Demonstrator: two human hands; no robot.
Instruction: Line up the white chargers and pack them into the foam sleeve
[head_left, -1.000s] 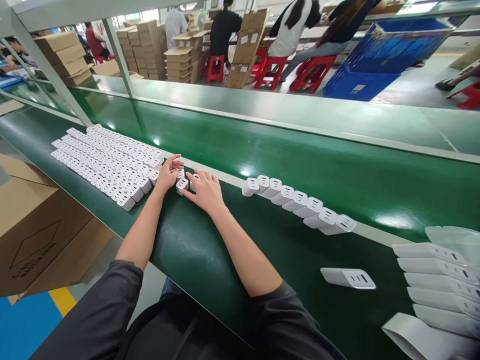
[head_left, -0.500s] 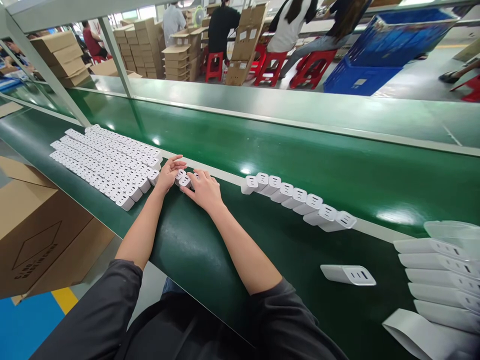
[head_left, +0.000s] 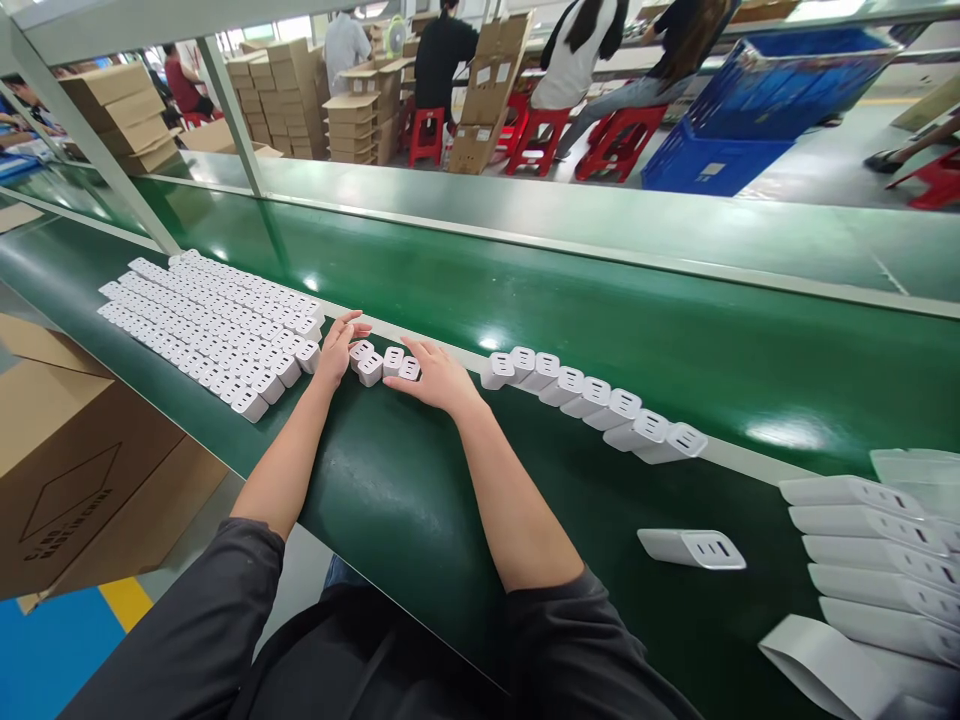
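Several small white USB chargers [head_left: 370,369] stand upright, ports up, in a short uneven group between my hands. My left hand [head_left: 339,350] is at the group's left end, fingers stretched out and slightly apart, between it and a large block of chargers [head_left: 217,320]. At the right end, my right hand [head_left: 442,380] is open, with thumb and fingers spread on either side of the last charger [head_left: 409,368]. Whether the fingertips touch it I cannot tell. Farther right, a staggered row of chargers [head_left: 596,392] stands along the pale rail.
A single charger [head_left: 691,549] lies on the green worktop [head_left: 390,500]. More chargers [head_left: 862,522] lie stacked at the right edge, near a white sleeve-like piece [head_left: 814,660]. A cardboard box [head_left: 97,490] is below left. Metal posts [head_left: 229,115] rise beyond; people sit across the line.
My right hand has moved right and a little down, uncovering the chargers that were under its fingers. My left hand has stayed nearly still.
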